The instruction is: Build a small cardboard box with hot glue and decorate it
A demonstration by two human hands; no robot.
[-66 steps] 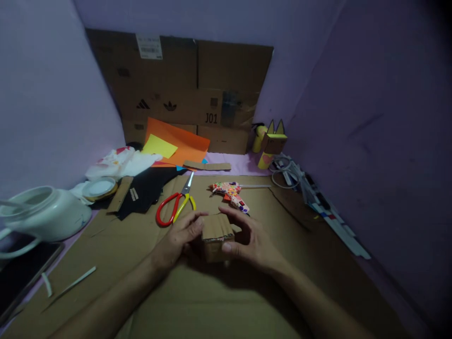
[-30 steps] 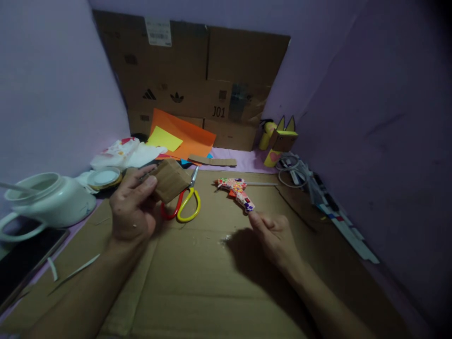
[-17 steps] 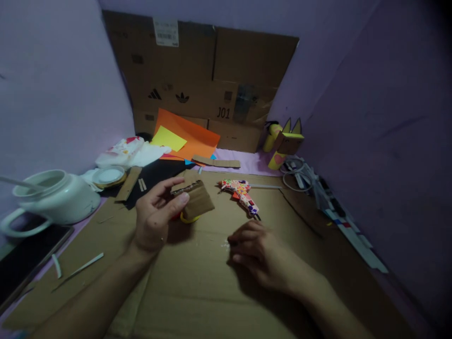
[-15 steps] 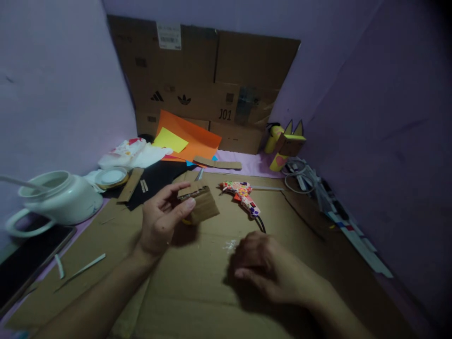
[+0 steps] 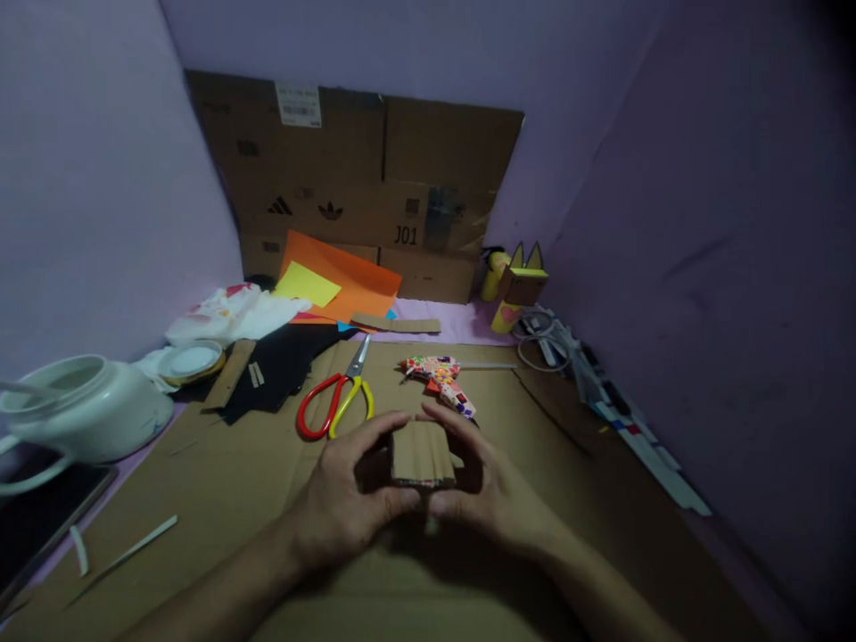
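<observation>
A small square cardboard piece (image 5: 423, 450) is held level above the cardboard mat (image 5: 321, 580) at the front middle. My left hand (image 5: 351, 495) grips it from the left, thumb along the near edge and fingers at the far edge. On the other side my right hand (image 5: 491, 486) is closed around it in the same way. Its near edge looks dark and layered; the underside is hidden. Just beyond my left hand lie scissors (image 5: 344, 392) with one red and one yellow handle. A floral-patterned glue gun (image 5: 438, 379) rests beyond my right hand.
At the left stand a white pot (image 5: 86, 406) and a dark phone-like slab (image 5: 53, 508). Orange paper (image 5: 361, 276), a yellow sheet (image 5: 306, 283) and a cardboard strip (image 5: 396, 323) lie at the back. A cardboard figure with pointed ears (image 5: 525, 285) stands back right.
My right hand has risen from the mat and taken hold of the cardboard piece. My left hand has brought it nearer and to the right, uncovering the scissors. The view has shifted slightly.
</observation>
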